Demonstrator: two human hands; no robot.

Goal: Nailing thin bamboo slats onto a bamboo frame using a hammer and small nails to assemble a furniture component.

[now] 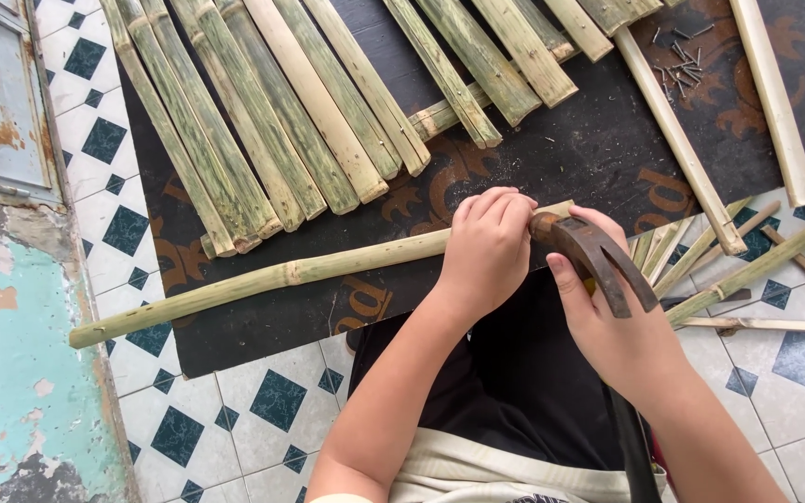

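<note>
Pressing left hand (484, 250) curled on bamboo pole (263, 278), right hand (607, 326) grip clamped on hammer (598, 256)

I note a row of split green bamboo slats (263, 121) on a black patterned mat (570, 149), small grey nails (684, 58) scattered top right, and white-and-blue diamond floor tiles (263, 410).

Both bare forearms reach forward from the bottom edge and converge toward the middle. The left hand (486, 247) lies palm down, fingers bunched together and curled downward at the tips, wrist straight. The right hand (612, 326) sits just beside it, almost touching, fingers wrapped closed in a grip, thumb pointing forward along the top, wrist bent slightly inward.
</note>
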